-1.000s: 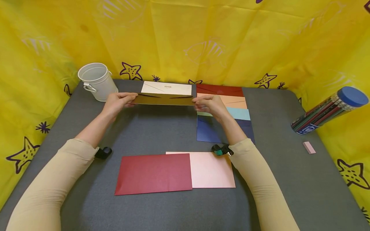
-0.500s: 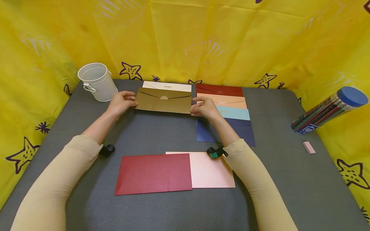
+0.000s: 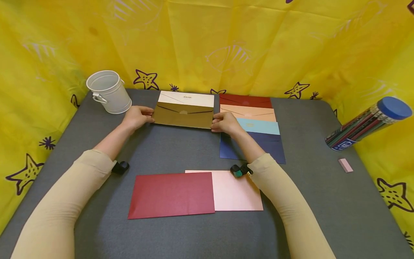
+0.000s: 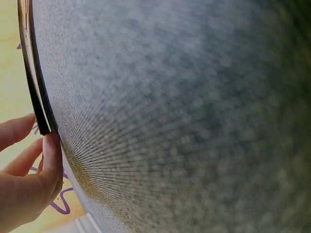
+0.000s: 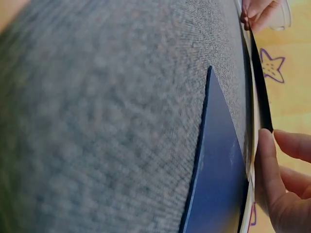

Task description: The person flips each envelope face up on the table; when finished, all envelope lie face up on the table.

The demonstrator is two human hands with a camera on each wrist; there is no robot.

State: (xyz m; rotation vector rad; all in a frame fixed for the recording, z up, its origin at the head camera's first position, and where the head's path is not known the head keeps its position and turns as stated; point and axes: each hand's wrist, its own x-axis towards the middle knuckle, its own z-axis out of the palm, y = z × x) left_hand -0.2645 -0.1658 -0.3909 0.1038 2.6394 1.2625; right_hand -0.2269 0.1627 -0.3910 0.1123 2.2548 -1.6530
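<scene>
A brown-gold envelope [image 3: 183,118], flap side up, overlaps the lower part of a white envelope [image 3: 187,98] in the head view. My left hand [image 3: 135,117] pinches its left edge between thumb and fingers. At the right edge, my right hand [image 3: 226,123] pinches it the same way. Both wrist views show the envelope edge-on, just over the table, with thumb and finger at its corners. To the right lies an overlapping column: dark red [image 3: 245,101], peach [image 3: 260,114], light blue [image 3: 263,126] and navy [image 3: 270,145] envelopes, partly behind my right hand.
Nearer me, a maroon envelope [image 3: 173,196] overlaps a pale pink envelope [image 3: 237,192]. A white metal bucket [image 3: 113,97] stands at the back left. On the right are a tube of pencils [image 3: 362,127] with a blue lid and a pink eraser [image 3: 346,165].
Both hands have lowered the brown-gold envelope and brought it slightly nearer me. It has tipped from nearly edge-on to face up, overlapping the white envelope, more of which shows than half a second ago.
</scene>
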